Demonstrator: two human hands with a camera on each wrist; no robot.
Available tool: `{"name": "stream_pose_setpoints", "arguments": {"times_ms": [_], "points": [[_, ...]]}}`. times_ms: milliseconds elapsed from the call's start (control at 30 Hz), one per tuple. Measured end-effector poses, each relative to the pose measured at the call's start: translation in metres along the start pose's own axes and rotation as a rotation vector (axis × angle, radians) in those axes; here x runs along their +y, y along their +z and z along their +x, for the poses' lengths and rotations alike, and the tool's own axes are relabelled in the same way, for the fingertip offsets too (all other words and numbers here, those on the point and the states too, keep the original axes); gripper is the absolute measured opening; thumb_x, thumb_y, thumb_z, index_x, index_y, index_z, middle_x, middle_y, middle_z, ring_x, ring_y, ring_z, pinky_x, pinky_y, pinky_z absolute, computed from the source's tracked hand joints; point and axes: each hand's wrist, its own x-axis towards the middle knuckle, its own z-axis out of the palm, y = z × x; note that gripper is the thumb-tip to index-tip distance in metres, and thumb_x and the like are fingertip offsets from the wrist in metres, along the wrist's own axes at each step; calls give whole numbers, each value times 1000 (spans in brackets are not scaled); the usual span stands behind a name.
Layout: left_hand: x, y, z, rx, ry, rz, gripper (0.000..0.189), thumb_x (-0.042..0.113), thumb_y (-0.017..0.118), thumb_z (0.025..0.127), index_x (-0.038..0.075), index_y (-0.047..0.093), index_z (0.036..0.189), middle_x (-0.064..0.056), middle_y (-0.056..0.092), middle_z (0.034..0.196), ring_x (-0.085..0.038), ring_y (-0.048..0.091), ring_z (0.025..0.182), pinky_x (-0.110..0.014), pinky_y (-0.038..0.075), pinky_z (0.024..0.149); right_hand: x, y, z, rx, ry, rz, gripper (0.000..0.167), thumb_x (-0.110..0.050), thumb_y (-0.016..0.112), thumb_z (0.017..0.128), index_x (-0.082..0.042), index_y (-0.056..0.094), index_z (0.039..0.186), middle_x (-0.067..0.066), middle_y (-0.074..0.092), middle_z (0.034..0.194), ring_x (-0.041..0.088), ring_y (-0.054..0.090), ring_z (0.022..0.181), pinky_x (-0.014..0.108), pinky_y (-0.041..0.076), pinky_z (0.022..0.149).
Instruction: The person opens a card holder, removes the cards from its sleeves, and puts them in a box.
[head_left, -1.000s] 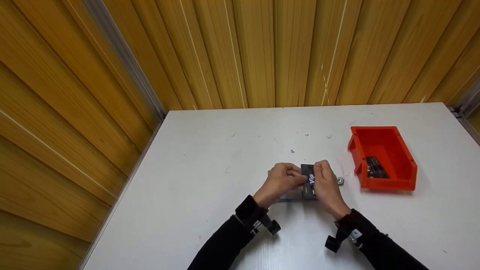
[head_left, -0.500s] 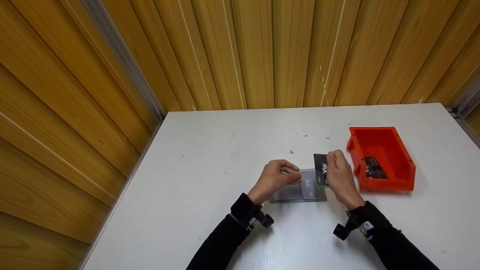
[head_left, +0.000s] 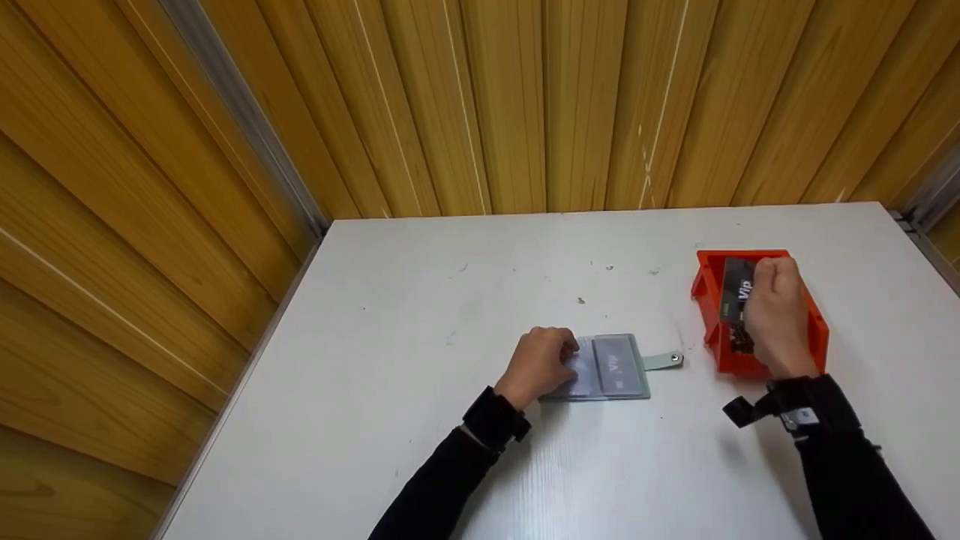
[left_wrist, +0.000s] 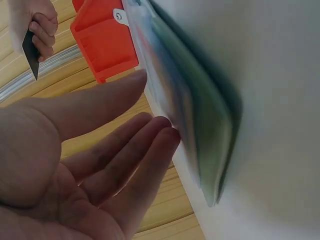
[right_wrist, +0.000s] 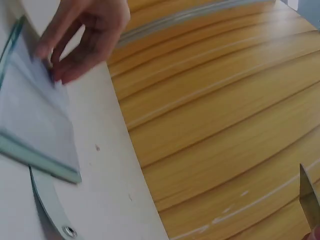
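Note:
My right hand (head_left: 780, 319) pinches a dark card (head_left: 735, 291) marked "Vip" above the red bin (head_left: 709, 311). Part of another dark card (head_left: 740, 340) shows inside the bin, below the held one. On the table lies a pale green card holder (head_left: 621, 366), spread flat, with clear sleeves and a "Vip" card visible in its right sleeve. Its snap strap (head_left: 664, 361) points right. My left hand (head_left: 536, 366) is at the holder's left part. In the left wrist view, loosely bent fingers (left_wrist: 150, 145) touch the sleeve's edge, thumb apart from them.
The white table (head_left: 420, 300) carries small scuff marks. Wood-patterned panels (head_left: 480, 105) rise behind it and along the left side. The bin stands at the right, beyond the strap's end.
My right hand has carried the dark card from over the holder to the right, over the bin. My left hand has lowered slightly left onto the holder, whose right side and strap are now uncovered.

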Motion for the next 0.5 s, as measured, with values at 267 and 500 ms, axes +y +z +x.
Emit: {"name": "stream_pose_setpoints", "arguments": {"times_ms": [267,500], "points": [[-2,2,1,-11,-9,8,33,1,90,74,5,78,104,-4,76,94,-8,61,81,-21,51,77,33,-16,27,60,-42,-217,37,-39,18,112,-7,37,111,14,43,95,23,45,85,28,38,65],[-3,1,0,-15,-7,-1,33,2,91,74,4,78,104,-5,76,95,-9,62,82,-21,51,77,60,-7,34,80,-199,-460,38,-28,25,114,7,37,120,14,42,69,32,50,63,33,36,54]]}}
